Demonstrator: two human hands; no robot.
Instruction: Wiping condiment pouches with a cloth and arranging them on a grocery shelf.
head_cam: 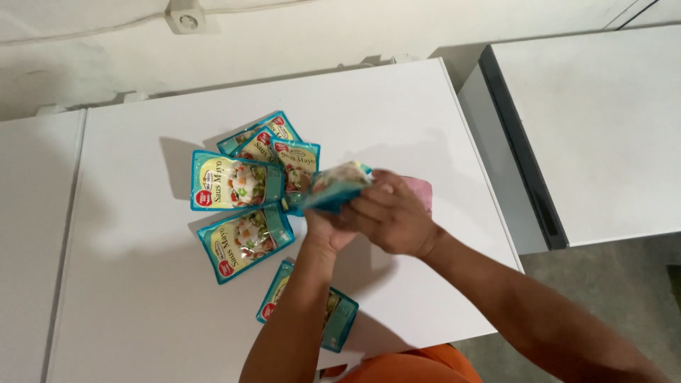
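Both hands meet over the middle of a white table point(397, 106). My left hand point(328, 228) and my right hand point(389, 214) together grip one teal sauce pouch point(333, 188), held tilted above the tabletop and slightly blurred. Several more teal pouches with food pictures lie flat in a fan to the left of the hands: one point(227, 184) at the left, one point(245, 241) below it, others point(280, 145) overlapping at the back. Another pouch point(340, 319) lies under my left forearm, partly hidden. A pink object point(420, 190) peeks out behind my right hand.
A second white table point(610, 120) with a dark edge stands to the right across a narrow gap. Another white surface point(32, 234) adjoins on the left. A white wall socket point(186, 18) sits on the wall behind. Grey floor point(610, 284) shows at lower right.
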